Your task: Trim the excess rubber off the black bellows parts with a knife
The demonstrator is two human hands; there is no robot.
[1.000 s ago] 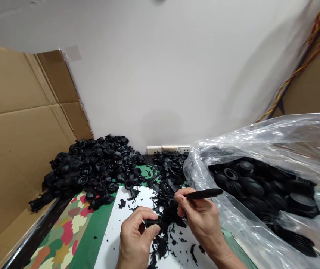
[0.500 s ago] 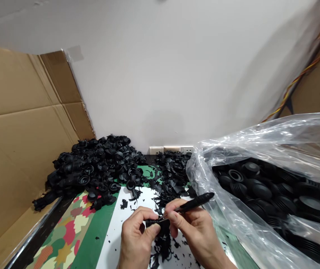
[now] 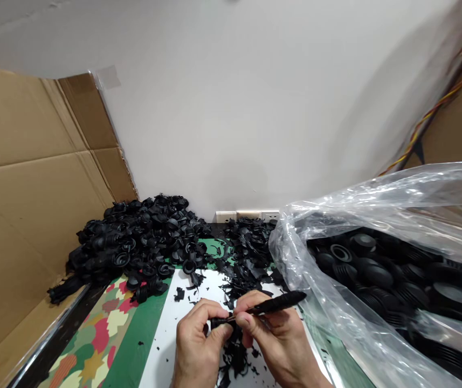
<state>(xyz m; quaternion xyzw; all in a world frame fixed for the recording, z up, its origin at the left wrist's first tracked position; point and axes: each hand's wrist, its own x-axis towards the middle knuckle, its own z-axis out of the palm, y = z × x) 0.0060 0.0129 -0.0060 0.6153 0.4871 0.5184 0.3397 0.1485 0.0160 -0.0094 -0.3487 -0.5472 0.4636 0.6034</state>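
Between the thumb and fingers of my left hand [image 3: 200, 339] is a small black ribbed rubber part [image 3: 216, 322], mostly covered by the fingers. My right hand [image 3: 275, 337] is closed on a tool with a thick black handle [image 3: 281, 303], probably a trimming knife; its thin metal tip meets the right end of the rubber part. Both hands are close together over a white sheet [image 3: 161, 337]. Black rubber scraps [image 3: 236, 355] lie beneath them.
A heap of black ribbed rubber parts [image 3: 145, 237] stands at the back left by a cardboard box [image 3: 32, 124]. Black shavings [image 3: 250, 253] are piled near the wall sockets [image 3: 270, 216]. At right, a clear plastic bag [image 3: 295, 253] holds more black rubber parts [image 3: 376, 275].
My right hand has moved slightly left and the tool's handle end has dropped, so it lies flatter. The left hand and rubber part have hardly moved.
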